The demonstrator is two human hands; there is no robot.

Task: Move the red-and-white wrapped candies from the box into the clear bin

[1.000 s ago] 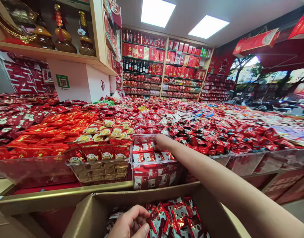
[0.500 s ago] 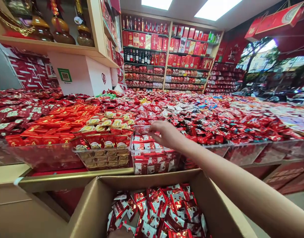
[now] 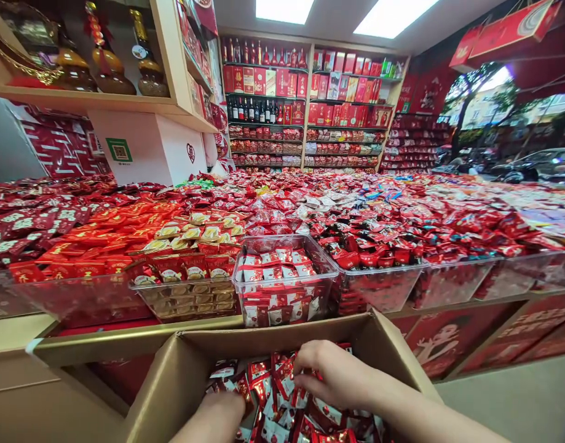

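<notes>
Small red-and-white wrapped candies [image 3: 273, 426] lie loose in an open cardboard box [image 3: 157, 384] below me. Inside the box, my right hand [image 3: 331, 374] is bent down over the candies, thumb and fingers closing at the edge of one wrapped candy [image 3: 284, 376]. To its left, my left hand [image 3: 221, 406] reaches in among the candies; its fingers are blurred and hidden behind the hand. Just beyond the box stands a clear plastic bin [image 3: 332, 271], holding similar red-and-white candies [image 3: 278, 271] in neat rows.
Durian-labelled packets [image 3: 194, 267] fill the bin on the left, with orange-red packets [image 3: 86, 267] farther left. Dark red candies [image 3: 379, 249] are heaped on the right. A gold-edged counter ledge [image 3: 139, 332] runs behind the box. Stocked shelves [image 3: 305, 92] line the back wall.
My right hand has come back from above the clear bin and down into the cardboard box. My left hand shows more, higher in the box. The bin's rows are now uncovered.
</notes>
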